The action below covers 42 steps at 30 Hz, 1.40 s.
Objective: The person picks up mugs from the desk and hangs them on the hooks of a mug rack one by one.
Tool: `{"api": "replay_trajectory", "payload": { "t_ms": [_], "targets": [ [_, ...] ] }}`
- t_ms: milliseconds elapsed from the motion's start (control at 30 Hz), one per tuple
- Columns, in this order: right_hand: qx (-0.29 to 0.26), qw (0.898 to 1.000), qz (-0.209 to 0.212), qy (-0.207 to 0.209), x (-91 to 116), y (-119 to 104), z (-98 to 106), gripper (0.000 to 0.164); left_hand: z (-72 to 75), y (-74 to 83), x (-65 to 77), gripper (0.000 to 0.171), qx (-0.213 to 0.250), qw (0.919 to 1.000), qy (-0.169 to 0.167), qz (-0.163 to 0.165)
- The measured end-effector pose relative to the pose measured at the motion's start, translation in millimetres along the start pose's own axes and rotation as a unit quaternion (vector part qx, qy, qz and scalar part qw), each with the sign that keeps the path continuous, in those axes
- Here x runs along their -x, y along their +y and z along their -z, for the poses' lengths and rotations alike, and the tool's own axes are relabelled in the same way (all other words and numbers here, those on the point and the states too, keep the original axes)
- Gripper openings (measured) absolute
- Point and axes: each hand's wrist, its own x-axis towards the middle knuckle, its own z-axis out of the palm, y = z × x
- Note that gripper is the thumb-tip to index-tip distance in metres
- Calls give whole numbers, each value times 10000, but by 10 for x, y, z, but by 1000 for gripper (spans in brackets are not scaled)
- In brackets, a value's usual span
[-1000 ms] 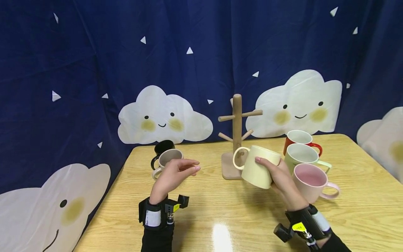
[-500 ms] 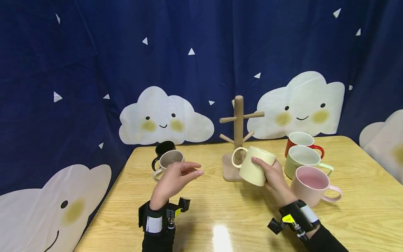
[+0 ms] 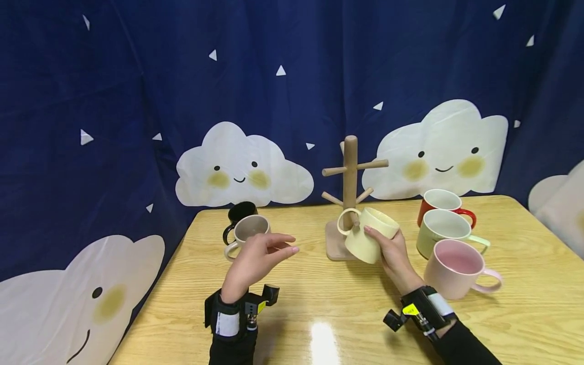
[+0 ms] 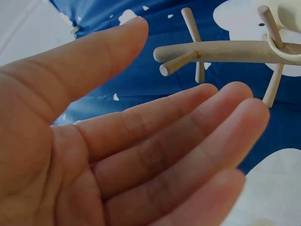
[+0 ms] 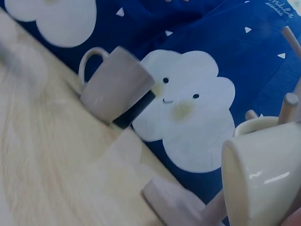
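Observation:
My right hand [image 3: 396,257] grips a cream mug [image 3: 370,238] by its body, thumb on the near side. The mug is tilted, its handle towards the wooden mug tree [image 3: 350,175]. A lower front peg [image 5: 288,107] shows within the loop of the handle [image 5: 256,124]; whether it touches the handle I cannot tell. My left hand [image 3: 259,259] hovers in front of a beige mug [image 3: 252,226], holding nothing. Its fingers [image 4: 188,136] are gently bent and the thumb is apart from them.
A black mug [image 3: 243,210] stands behind the beige one on the left. Along the right stand a red mug [image 3: 424,212], a pale green mug [image 3: 431,237] and a pink mug [image 3: 449,279], handles pointing right. The wooden table [image 3: 292,314] ends at a blue curtain [image 3: 274,30].
My right hand has carried the cream mug slightly left and away from me, bringing its handle loop over the mug tree's lower peg. The left hand has barely moved.

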Motion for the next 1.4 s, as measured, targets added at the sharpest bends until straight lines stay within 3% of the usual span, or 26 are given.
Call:
{"api": "replay_trajectory", "payload": {
  "t_ms": [167, 300, 433, 600, 1167, 1400],
  "targets": [
    [-131, 9987, 140, -469, -153, 274, 212, 56, -9, 2, -11, 30, -66, 10000, 10, -36],
    [63, 9978, -23, -666, 4, 73, 171, 63, -14, 7, -18, 31, -69, 10000, 9, -24],
    [219, 9964, -494, -660, 169, -186, 82, 75, -15, 1, -19, 30, -88, 10000, 35, 5],
    [360, 9927, -831, -795, 177, -257, 90, 81, -8, -3, -31, 29, -119, 9999, 66, -58],
    [406, 9914, -813, -939, 134, -245, 172, 89, -32, -24, -37, 31, -97, 9999, -15, 28],
    [604, 9950, -552, -581, 85, -185, 210, 95, -35, -23, -36, 30, -95, 9999, -23, 24]
  ]
}}
